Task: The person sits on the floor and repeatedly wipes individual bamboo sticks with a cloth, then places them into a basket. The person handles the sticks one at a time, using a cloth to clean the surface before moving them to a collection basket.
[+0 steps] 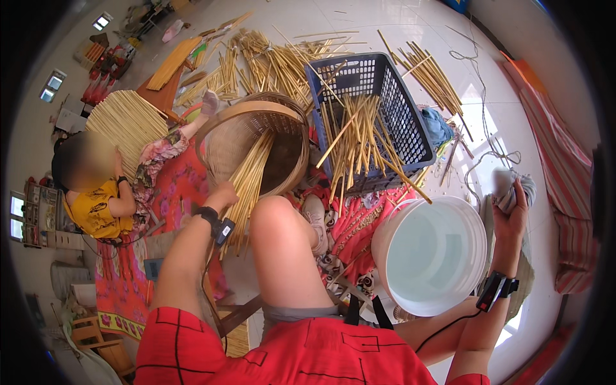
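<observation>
My left hand point(222, 196) is closed at the left side of a bundle of tan stalks point(251, 172), its fingers partly hidden. The bundle's far ends lean into the mouth of a tipped wicker basket point(221, 138), and its near ends hang beside my bare knee. Out to the right, my right hand point(509, 215) is raised and closed around a bunched grey cloth point(518, 192). Nearest to that hand is a white bucket point(384, 247) of clear water, standing to the right of my knee.
A dark blue plastic crate point(420, 138) holds more stalks, some jutting over its near edge. Loose stalks point(266, 58) are heaped behind it on the tiled floor. At left a person in yellow point(102, 208) sits by a round stalk mat point(125, 122). A cord point(481, 96) trails at right.
</observation>
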A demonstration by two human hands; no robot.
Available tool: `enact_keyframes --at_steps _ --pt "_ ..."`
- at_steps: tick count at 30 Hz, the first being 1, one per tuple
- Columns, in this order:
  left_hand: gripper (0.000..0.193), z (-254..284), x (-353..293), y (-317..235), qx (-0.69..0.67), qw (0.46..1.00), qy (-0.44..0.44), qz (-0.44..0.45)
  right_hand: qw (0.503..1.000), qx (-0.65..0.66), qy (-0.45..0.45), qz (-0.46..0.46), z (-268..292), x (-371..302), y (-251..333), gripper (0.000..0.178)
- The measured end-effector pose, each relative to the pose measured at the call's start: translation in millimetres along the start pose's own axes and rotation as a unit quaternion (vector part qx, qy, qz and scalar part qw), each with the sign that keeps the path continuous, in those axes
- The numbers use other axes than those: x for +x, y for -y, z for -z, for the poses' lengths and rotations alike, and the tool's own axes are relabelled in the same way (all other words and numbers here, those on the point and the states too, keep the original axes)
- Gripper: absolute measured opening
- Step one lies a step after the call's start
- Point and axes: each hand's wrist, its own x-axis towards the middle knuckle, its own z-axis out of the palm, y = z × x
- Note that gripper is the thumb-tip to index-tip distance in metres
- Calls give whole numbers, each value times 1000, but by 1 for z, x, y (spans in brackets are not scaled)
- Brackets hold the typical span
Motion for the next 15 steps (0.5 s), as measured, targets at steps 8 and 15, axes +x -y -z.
enact_keyframes --at_steps 8,15 --pt "19 48 -65 -25 34 987 85 -131 1000 -15 -4 0 2 -5 -1 17" --pt "19 64 -130 21 -126 971 132 -156 1000 -5 -13 -7 -21 -11 -14 22"
